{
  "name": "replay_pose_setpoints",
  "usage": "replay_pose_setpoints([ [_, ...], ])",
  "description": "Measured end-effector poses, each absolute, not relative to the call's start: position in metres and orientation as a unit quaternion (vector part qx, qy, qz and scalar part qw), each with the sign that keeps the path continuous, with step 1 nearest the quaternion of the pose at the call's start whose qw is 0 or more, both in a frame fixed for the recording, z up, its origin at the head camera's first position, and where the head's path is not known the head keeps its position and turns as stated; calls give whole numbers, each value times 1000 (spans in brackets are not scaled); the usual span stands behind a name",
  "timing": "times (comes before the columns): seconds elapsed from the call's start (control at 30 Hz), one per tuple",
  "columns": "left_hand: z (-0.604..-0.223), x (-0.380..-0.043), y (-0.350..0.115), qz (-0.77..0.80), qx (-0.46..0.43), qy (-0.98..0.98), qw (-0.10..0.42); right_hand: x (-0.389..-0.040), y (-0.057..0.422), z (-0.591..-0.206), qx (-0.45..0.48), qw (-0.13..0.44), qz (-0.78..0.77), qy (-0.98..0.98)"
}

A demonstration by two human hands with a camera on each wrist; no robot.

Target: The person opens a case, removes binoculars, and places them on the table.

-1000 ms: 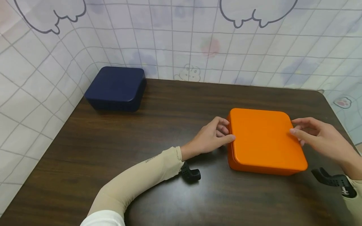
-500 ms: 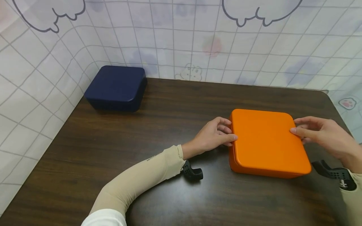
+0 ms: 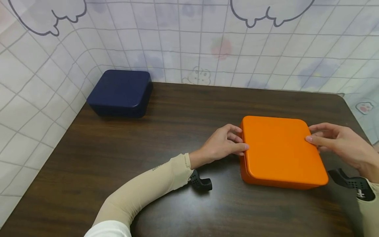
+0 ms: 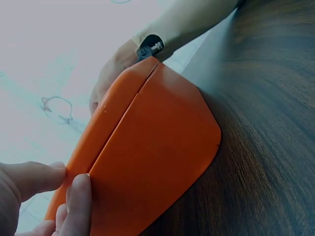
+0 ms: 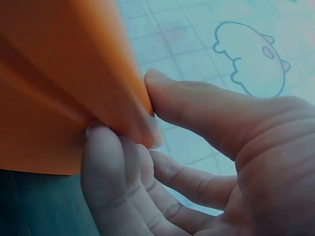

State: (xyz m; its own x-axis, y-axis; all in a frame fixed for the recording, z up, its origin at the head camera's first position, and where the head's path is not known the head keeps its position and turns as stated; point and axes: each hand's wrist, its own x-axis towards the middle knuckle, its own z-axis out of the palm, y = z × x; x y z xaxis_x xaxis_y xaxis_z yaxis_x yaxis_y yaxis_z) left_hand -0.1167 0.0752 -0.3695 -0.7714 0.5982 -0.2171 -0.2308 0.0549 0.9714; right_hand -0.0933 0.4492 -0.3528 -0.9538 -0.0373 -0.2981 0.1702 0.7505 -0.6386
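Observation:
An orange lidded box with rounded corners stands on the right half of the dark wooden table. My left hand pinches the lid's left edge, thumb on top. In the left wrist view, its fingers lie at the seam between lid and base of the box. On the opposite side my right hand grips the lid's right edge. The right wrist view shows the thumb on the lid's outer face and fingertips tucked beneath its rim. The lid covers the box's inside.
At the table's back left corner stands a smaller navy blue box, its top shut. A white grid-patterned cloth hangs behind and left of the table. Black camera mounts jut from both wrists.
The orange box has shifted slightly right and nearer to me in the head view, with both hands moving along with it. Their hold looks much the same. The navy box stays in its place.

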Motion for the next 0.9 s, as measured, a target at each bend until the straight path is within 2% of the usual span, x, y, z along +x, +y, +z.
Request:
replay_pose_setpoints([
  [0.53, -368, -115, 77, 688, 109, 642, 321, -94, 452, -349, 35, 193, -336, 921],
  [0.9, -367, -115, 79, 696, 92, 636, 320, -93, 455, -351, 28, 187, -355, 916],
])
